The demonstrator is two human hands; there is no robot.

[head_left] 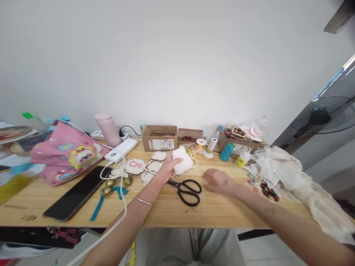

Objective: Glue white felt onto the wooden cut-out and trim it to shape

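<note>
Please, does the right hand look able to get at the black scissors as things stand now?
Probably yes: the right hand is close beside the black scissors, and nothing visible lies between them.

Bench [219,218]: along the front edge, a strip of bare wood gives free passage between left hand [167,167] and right hand [218,181]. Scissors [178,184] lie flat behind this strip. 3 cardboard boxes [159,138] obstruct the back edge. Phone [76,195] and white cable [125,203] restrict the left end. White fabric [301,184] blocks the right end.
</note>
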